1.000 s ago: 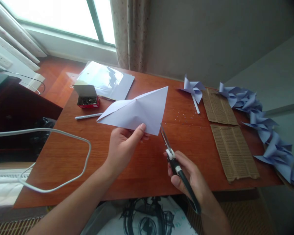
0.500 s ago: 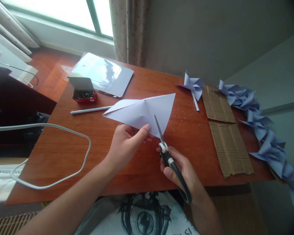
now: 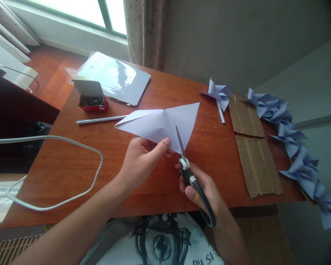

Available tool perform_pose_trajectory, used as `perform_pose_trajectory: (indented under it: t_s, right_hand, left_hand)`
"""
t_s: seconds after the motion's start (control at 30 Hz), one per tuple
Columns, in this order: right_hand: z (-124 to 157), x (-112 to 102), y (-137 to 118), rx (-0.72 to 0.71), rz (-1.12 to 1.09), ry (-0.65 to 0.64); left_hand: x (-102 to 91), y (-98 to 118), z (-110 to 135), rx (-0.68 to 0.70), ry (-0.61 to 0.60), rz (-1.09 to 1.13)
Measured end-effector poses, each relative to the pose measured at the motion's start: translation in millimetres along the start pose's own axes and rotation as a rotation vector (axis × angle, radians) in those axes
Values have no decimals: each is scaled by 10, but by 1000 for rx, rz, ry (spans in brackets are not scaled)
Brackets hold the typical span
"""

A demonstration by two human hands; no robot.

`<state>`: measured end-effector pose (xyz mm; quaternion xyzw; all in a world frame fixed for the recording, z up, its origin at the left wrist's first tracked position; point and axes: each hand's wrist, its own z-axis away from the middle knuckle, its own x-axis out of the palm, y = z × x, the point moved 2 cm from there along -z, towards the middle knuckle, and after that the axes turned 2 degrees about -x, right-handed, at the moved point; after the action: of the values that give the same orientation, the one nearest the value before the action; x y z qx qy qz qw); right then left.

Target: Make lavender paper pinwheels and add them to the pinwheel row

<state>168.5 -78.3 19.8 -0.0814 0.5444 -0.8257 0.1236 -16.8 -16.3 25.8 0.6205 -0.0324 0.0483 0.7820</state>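
So we've got one folded sheet of paper [image 3: 154, 125] held up over the counter [image 3: 143, 198], the left hand's [image 3: 145, 156] fingers pinched on its near edge, thumb on top. The right hand [image 3: 202, 187] has its fingers wrapped round one pair of scissors [image 3: 185, 171], blade across the paper's corner. Around that we count one paper stick [image 3: 99, 119], one box [image 3: 93, 106], two cardboard pieces [image 3: 257, 165] and one lone pinwheel [image 3: 220, 94]. Shirt [image 3: 162, 246] lettering's upside down and cut off; we make out maybe "IS". The box's label is too small to read. The other pinwheels [image 3: 288, 138] overlap too much for us to count, and the paper hides some left fingertips.
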Motion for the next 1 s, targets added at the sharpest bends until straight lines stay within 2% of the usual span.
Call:
perform_pose_trajectory:
  t_s: [0.4,0.67,0.87,1.0]
  right_hand:
    - [3,-2,37,-7,-30,27]
    - [13,-12,-14,-25,16,-42]
    - [101,54,-149,-13,43,90]
    - [105,62,-154,-12,42,77]
  left_hand:
    - [11,-22,-8,-8,27,-5]
    - [13,-15,0,-13,64,-14]
    - [15,-10,6,-19,69,-3]
    - [17,-21,5,-18,71,-4]
